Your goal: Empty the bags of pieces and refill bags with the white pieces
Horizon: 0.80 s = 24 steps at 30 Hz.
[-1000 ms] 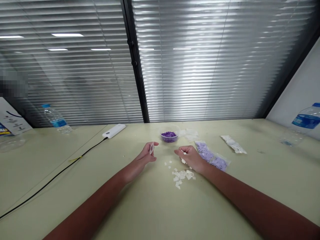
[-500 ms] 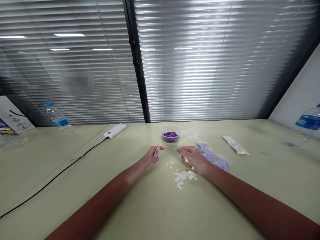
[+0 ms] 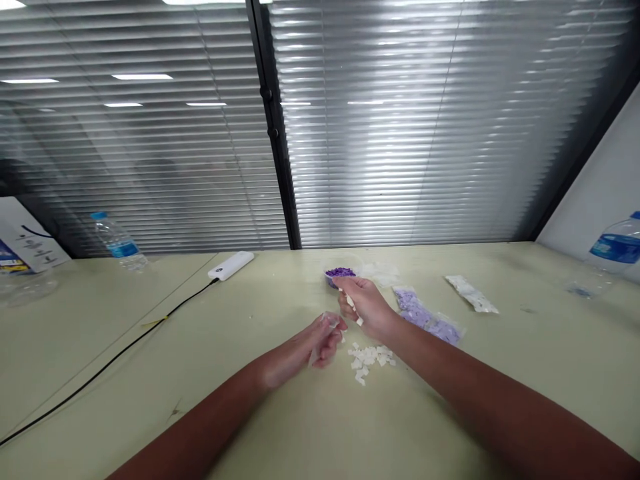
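Observation:
My left hand [image 3: 327, 341] is closed on a small clear plastic bag [image 3: 317, 351], which hangs from the fingers toward the tabletop. My right hand [image 3: 369, 305] is curled round several small white square pieces [image 3: 351, 302], some showing between the fingers and palm. Its fingertips overlap the near side of a clear bowl [image 3: 327, 281] in this view; whether they touch it I cannot tell. Purple bits [image 3: 341, 272] fill the bowl. Nearer me, a loose pile of white pieces [image 3: 369, 359] lies on the table, just below and right of my hands.
Right of my right hand lie two packets of pale purple bits [image 3: 414, 308], with a white packet [image 3: 471, 294] farther right. A white power bank [image 3: 231, 265] with a black cable [image 3: 115, 355] is at left. Water bottles [image 3: 120, 243] stand at both sides, before blinds [image 3: 380, 133].
My right hand has moved left and away from me, from above the white pile to the bowl. My left hand has come slightly right and nearer me, turning the bag downward.

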Each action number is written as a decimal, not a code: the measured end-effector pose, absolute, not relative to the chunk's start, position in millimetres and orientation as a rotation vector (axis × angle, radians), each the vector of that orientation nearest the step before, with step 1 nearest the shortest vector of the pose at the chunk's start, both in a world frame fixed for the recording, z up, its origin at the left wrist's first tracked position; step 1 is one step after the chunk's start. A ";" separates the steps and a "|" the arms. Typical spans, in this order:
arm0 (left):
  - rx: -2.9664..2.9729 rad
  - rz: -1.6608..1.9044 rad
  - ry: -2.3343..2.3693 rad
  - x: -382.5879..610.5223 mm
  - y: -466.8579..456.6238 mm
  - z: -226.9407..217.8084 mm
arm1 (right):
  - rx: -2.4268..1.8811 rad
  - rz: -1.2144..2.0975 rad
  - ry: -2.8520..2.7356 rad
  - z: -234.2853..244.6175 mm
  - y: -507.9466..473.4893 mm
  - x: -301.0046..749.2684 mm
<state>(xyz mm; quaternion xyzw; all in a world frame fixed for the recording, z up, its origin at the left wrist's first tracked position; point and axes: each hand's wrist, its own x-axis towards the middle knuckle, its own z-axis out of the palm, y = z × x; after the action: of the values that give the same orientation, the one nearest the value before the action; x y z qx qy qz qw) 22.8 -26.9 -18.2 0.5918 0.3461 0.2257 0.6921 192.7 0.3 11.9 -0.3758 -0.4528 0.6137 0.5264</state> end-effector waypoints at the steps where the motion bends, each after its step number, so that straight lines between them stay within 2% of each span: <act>1: 1.255 0.492 0.767 23.4 -27.0 -19.0 | -0.873 1.464 -1.051 17.5 2.2 186.4; 8: 1.189 0.509 0.807 23.2 -30.6 -18.8 | -0.813 1.382 -0.947 29.8 5.2 159.0; 16: 1.438 0.470 0.801 25.4 -52.4 12.5 | -0.750 1.238 -1.074 25.3 4.3 165.0; 24: 1.286 0.601 0.820 27.7 -45.2 0.8 | -0.803 1.186 -1.265 13.9 5.2 166.3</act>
<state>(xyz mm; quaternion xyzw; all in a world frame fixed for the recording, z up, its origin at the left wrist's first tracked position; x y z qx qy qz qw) 27.7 -45.2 0.8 0.5732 0.3654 0.2678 0.6827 166.3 5.2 13.9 -0.3431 -0.5405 0.5067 0.5774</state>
